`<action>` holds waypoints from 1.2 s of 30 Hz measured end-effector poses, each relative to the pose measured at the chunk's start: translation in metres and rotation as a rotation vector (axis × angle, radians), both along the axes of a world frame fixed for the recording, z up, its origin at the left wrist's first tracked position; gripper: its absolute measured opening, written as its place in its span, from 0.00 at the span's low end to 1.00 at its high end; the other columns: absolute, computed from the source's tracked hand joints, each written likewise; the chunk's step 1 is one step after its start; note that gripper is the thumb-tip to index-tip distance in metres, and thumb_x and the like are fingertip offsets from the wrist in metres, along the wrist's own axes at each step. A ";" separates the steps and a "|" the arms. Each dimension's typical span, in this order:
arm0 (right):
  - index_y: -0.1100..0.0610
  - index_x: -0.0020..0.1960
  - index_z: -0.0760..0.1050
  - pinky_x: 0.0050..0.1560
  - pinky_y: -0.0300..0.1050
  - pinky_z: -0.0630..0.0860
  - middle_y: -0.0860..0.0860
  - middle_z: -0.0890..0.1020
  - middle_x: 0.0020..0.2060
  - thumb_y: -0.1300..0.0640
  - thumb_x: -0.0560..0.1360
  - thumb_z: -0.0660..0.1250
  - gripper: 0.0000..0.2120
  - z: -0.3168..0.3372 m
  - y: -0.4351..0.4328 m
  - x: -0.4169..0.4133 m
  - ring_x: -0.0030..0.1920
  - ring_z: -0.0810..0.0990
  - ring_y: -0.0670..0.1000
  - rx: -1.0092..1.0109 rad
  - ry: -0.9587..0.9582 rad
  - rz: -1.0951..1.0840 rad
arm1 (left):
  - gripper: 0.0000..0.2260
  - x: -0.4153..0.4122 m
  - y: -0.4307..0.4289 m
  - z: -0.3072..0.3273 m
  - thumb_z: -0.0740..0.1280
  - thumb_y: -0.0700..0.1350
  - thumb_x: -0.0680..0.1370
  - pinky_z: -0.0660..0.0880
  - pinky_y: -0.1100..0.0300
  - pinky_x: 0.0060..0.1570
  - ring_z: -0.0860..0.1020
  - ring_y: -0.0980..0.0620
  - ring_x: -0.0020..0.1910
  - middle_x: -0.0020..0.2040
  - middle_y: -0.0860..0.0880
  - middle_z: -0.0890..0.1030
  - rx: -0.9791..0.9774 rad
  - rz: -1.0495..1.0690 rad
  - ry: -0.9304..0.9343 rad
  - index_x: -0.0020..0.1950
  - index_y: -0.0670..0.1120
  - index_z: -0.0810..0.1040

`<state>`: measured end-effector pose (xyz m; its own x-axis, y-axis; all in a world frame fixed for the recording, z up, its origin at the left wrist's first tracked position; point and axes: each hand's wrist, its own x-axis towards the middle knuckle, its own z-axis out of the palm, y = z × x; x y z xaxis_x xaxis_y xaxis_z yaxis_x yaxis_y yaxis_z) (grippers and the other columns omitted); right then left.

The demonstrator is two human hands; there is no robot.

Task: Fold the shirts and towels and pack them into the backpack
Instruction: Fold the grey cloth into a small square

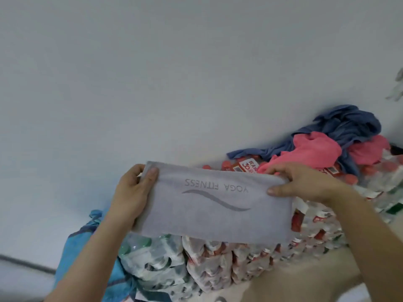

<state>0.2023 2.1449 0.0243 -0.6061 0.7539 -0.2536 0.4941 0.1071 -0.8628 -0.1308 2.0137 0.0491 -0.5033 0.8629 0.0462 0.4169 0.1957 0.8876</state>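
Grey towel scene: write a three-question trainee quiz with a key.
1. True or false: the grey towel is gripped at its ends by both the left hand and the right hand.
2. What lies on the packs of bottled water beyond the towel? A) a pink cloth and a blue cloth B) a pair of shoes C) a stack of books
3. Fill in: the towel's print reads "YOGA ____".

Key: 1 true; 2 A; 3 FITNESS.
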 end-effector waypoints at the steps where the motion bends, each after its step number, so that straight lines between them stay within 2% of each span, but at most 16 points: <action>1: 0.50 0.50 0.78 0.46 0.41 0.77 0.47 0.83 0.46 0.55 0.69 0.76 0.12 -0.006 0.012 -0.021 0.46 0.82 0.48 0.049 -0.055 -0.025 | 0.09 -0.015 0.002 -0.024 0.63 0.53 0.79 0.74 0.51 0.39 0.79 0.46 0.39 0.39 0.47 0.82 -0.033 0.065 -0.025 0.46 0.49 0.77; 4: 0.52 0.50 0.77 0.45 0.41 0.73 0.48 0.80 0.47 0.59 0.69 0.74 0.12 -0.046 0.036 -0.094 0.48 0.80 0.51 0.253 -0.143 -0.107 | 0.11 -0.052 0.013 -0.086 0.62 0.50 0.80 0.68 0.56 0.43 0.77 0.43 0.48 0.45 0.47 0.78 -0.160 0.246 0.017 0.55 0.43 0.74; 6: 0.52 0.52 0.77 0.47 0.41 0.70 0.51 0.81 0.49 0.59 0.72 0.71 0.09 -0.080 0.042 -0.135 0.51 0.79 0.54 0.332 -0.191 -0.140 | 0.11 -0.070 0.019 -0.115 0.61 0.49 0.81 0.65 0.57 0.44 0.76 0.42 0.50 0.43 0.48 0.75 -0.225 0.330 0.041 0.56 0.41 0.72; 9: 0.56 0.49 0.79 0.48 0.46 0.72 0.55 0.81 0.47 0.62 0.75 0.66 0.06 -0.108 0.047 -0.166 0.49 0.79 0.58 0.462 -0.226 -0.193 | 0.11 -0.084 0.021 -0.134 0.63 0.48 0.80 0.67 0.56 0.43 0.77 0.43 0.46 0.41 0.51 0.74 -0.253 0.303 0.088 0.58 0.42 0.70; 12: 0.59 0.47 0.79 0.48 0.48 0.70 0.58 0.78 0.47 0.63 0.73 0.69 0.04 -0.111 0.055 -0.174 0.48 0.76 0.60 0.667 -0.166 -0.297 | 0.13 -0.088 0.020 -0.140 0.65 0.42 0.79 0.70 0.55 0.40 0.74 0.48 0.39 0.40 0.54 0.73 -0.175 0.171 0.194 0.62 0.46 0.68; 16: 0.53 0.52 0.71 0.42 0.36 0.63 0.48 0.75 0.44 0.57 0.77 0.65 0.05 -0.097 0.055 -0.184 0.44 0.73 0.49 0.428 -0.069 -0.309 | 0.11 -0.103 0.018 -0.142 0.63 0.38 0.79 0.67 0.57 0.40 0.73 0.60 0.38 0.45 0.51 0.75 -0.030 0.261 0.178 0.60 0.47 0.69; 19: 0.54 0.61 0.70 0.48 0.39 0.66 0.49 0.77 0.51 0.53 0.77 0.66 0.14 -0.106 0.056 -0.198 0.50 0.75 0.50 0.182 -0.191 -0.220 | 0.12 -0.116 0.014 -0.147 0.61 0.36 0.78 0.65 0.55 0.36 0.73 0.53 0.34 0.47 0.47 0.76 -0.148 0.269 0.186 0.60 0.46 0.67; 20: 0.55 0.63 0.71 0.49 0.40 0.67 0.49 0.78 0.53 0.53 0.77 0.66 0.16 -0.111 0.055 -0.202 0.52 0.76 0.50 0.151 -0.243 -0.180 | 0.13 -0.118 0.012 -0.150 0.62 0.36 0.77 0.65 0.55 0.35 0.73 0.48 0.34 0.49 0.43 0.76 -0.209 0.256 0.249 0.60 0.45 0.67; 22: 0.55 0.59 0.75 0.46 0.39 0.66 0.50 0.80 0.52 0.54 0.77 0.65 0.12 -0.115 0.053 -0.207 0.52 0.78 0.51 0.181 -0.294 -0.168 | 0.16 -0.120 0.013 -0.151 0.65 0.36 0.74 0.69 0.50 0.36 0.75 0.38 0.42 0.53 0.37 0.74 -0.322 0.185 0.554 0.60 0.41 0.69; 24: 0.54 0.56 0.76 0.45 0.37 0.67 0.48 0.81 0.49 0.56 0.77 0.65 0.09 -0.112 0.046 -0.208 0.50 0.79 0.49 0.223 -0.221 -0.201 | 0.20 -0.113 0.027 -0.143 0.67 0.38 0.70 0.73 0.43 0.49 0.72 0.35 0.55 0.61 0.37 0.72 -0.303 0.048 0.769 0.62 0.42 0.71; 27: 0.52 0.57 0.75 0.48 0.33 0.70 0.42 0.79 0.49 0.61 0.76 0.65 0.11 -0.104 0.022 -0.206 0.51 0.77 0.42 0.304 0.000 -0.138 | 0.31 -0.085 0.068 -0.121 0.68 0.39 0.67 0.67 0.48 0.66 0.66 0.45 0.68 0.70 0.45 0.68 -0.129 -0.327 0.624 0.70 0.48 0.68; 29: 0.50 0.57 0.74 0.51 0.38 0.75 0.41 0.79 0.49 0.61 0.76 0.65 0.11 -0.101 0.008 -0.205 0.51 0.78 0.42 0.296 0.074 -0.086 | 0.31 -0.066 0.098 -0.111 0.70 0.45 0.70 0.65 0.54 0.68 0.66 0.51 0.68 0.70 0.49 0.70 -0.119 -0.533 0.450 0.72 0.50 0.66; 30: 0.50 0.56 0.74 0.50 0.42 0.76 0.42 0.79 0.48 0.59 0.77 0.65 0.09 -0.100 0.004 -0.204 0.50 0.78 0.43 0.275 0.072 -0.097 | 0.28 -0.061 0.111 -0.109 0.71 0.46 0.70 0.67 0.57 0.65 0.70 0.52 0.65 0.66 0.50 0.74 -0.146 -0.599 0.365 0.70 0.49 0.69; 32: 0.48 0.54 0.71 0.48 0.48 0.77 0.43 0.80 0.46 0.53 0.77 0.65 0.06 -0.100 0.003 -0.201 0.48 0.79 0.44 0.219 0.004 -0.163 | 0.14 -0.060 0.133 -0.106 0.70 0.44 0.73 0.72 0.60 0.54 0.77 0.54 0.54 0.55 0.52 0.81 -0.204 -0.656 0.237 0.59 0.49 0.78; 34: 0.45 0.60 0.69 0.49 0.48 0.77 0.44 0.81 0.50 0.46 0.76 0.65 0.14 -0.100 0.007 -0.195 0.51 0.80 0.48 0.127 -0.152 -0.198 | 0.03 -0.064 0.150 -0.104 0.68 0.43 0.76 0.73 0.60 0.46 0.78 0.54 0.45 0.45 0.53 0.81 -0.260 -0.696 0.160 0.48 0.49 0.80; 36: 0.47 0.65 0.68 0.48 0.44 0.75 0.46 0.81 0.52 0.43 0.75 0.65 0.20 -0.103 0.010 -0.190 0.53 0.79 0.50 0.055 -0.260 -0.219 | 0.06 -0.064 0.167 -0.105 0.65 0.43 0.78 0.71 0.63 0.40 0.76 0.53 0.42 0.40 0.55 0.78 -0.307 -0.741 0.139 0.42 0.52 0.76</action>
